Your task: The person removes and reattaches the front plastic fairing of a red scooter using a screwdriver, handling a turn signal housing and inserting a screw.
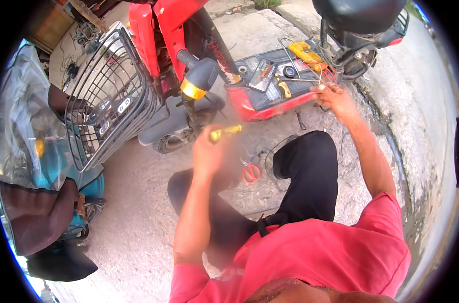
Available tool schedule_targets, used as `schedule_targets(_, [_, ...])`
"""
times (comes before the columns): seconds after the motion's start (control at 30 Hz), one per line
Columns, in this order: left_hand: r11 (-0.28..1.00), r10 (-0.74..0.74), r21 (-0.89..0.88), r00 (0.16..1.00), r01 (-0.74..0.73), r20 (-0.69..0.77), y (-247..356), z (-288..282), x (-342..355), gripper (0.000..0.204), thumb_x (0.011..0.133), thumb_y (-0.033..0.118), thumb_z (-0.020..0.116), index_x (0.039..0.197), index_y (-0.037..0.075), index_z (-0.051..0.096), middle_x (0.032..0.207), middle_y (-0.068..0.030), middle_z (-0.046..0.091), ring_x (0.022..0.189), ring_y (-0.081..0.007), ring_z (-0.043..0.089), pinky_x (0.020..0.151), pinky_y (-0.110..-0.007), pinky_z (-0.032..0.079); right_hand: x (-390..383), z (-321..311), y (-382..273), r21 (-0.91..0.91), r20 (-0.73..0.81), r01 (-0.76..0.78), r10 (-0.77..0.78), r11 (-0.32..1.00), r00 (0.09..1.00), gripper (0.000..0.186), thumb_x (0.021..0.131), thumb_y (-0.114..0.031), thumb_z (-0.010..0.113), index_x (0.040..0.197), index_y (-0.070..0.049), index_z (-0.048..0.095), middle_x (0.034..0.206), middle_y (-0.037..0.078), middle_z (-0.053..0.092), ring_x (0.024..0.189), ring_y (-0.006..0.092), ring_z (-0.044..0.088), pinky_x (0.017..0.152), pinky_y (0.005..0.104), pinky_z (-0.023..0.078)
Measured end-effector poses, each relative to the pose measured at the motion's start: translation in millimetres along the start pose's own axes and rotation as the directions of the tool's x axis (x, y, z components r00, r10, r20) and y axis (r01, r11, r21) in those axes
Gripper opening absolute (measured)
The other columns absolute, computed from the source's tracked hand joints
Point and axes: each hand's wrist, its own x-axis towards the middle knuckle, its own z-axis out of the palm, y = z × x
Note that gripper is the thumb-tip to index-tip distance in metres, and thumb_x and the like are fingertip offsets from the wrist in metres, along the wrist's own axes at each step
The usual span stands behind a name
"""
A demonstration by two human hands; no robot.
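Observation:
My left hand is closed around a short yellow tool handle, blurred, in front of the scooter's front end. Over the right edge of the red scooter's footboard, my right hand has its fingers drawn together. They are beside the end of a thin metal rod; whether they grip it is hard to make out. On the footboard's dark mat lie a yellow-handled cutter, a roll of black tape, a flat clear-lidded case and a yellow multimeter with red leads.
Orange-handled scissors lie on the concrete between my knees. A wire basket holding an instrument panel stands at the left, next to the red fairing. A covered vehicle is farther left. The black seat rises at the back right.

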Motion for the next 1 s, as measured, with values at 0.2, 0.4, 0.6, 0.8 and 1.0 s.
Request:
schedule_targets(0.2, [0.879,0.069,-0.476,0.997,-0.041,0.04,-31.3,2.7,-0.8,0.038,0.092,0.012,0.068,0.127,0.006,0.056,0.106,-0.0099,0.07,0.085,-0.0146,0.065,0.073,-0.028,0.052,-66.6,134.9,-10.5,-0.079,0.482,0.118,-0.066,0.99,0.874,0.025,0.104,-0.017,0.059,0.122,-0.003,0.069,0.126,0.007,0.072,0.107,0.0139,0.067,0.091,0.0308,0.052])
schedule_targets(0.4, [0.955,0.257,-0.11,0.954,-0.275,-0.156,-54.4,26.1,-2.3,0.04,0.087,0.015,0.074,0.122,0.005,0.058,0.113,-0.0144,0.066,0.101,-0.0224,0.064,0.089,-0.038,0.051,-61.5,198.1,40.6,0.311,0.415,-0.084,-0.055,0.947,0.908,0.028,0.102,-0.024,0.066,0.123,-0.005,0.066,0.121,0.004,0.069,0.113,0.0151,0.063,0.096,0.0359,0.052])
schedule_targets(0.6, [0.929,0.336,0.153,0.941,-0.338,0.037,-27.9,40.8,-16.6,0.043,0.088,0.014,0.073,0.125,0.002,0.057,0.115,-0.0125,0.068,0.102,-0.0241,0.066,0.09,-0.036,0.051,-45.9,199.9,67.4,0.484,0.448,-0.259,0.017,0.836,0.894,0.028,0.102,-0.025,0.066,0.123,-0.007,0.065,0.121,0.005,0.067,0.112,0.0176,0.064,0.096,0.0387,0.052])
schedule_targets(0.8, [0.917,0.38,0.097,0.922,-0.387,0.078,-17.8,40.9,-5.5,0.033,0.086,0.019,0.076,0.113,0.002,0.067,0.11,-0.0114,0.069,0.099,-0.0255,0.068,0.088,-0.037,0.052,-38.1,204.5,78.0,0.503,0.238,-0.113,-0.012,0.857,0.971,0.02,0.099,-0.02,0.07,0.114,-0.006,0.067,0.1,0.001,0.069,0.085,0.0106,0.064,0.074,0.0279,0.052])
schedule_targets(1.0, [0.989,0.14,-0.06,0.988,-0.136,0.072,-6.7,30.8,-2.6,0.023,0.087,0.017,0.078,0.101,0.002,0.069,0.096,-0.0058,0.071,0.092,-0.0154,0.066,0.085,-0.033,0.052,-47.3,204.4,79.1,0.281,0.235,0.016,-0.084,0.96,0.968,0.013,0.098,-0.018,0.071,0.094,-0.005,0.071,0.087,-0.002,0.067,0.077,0.0059,0.057,0.067,0.0242,0.046])
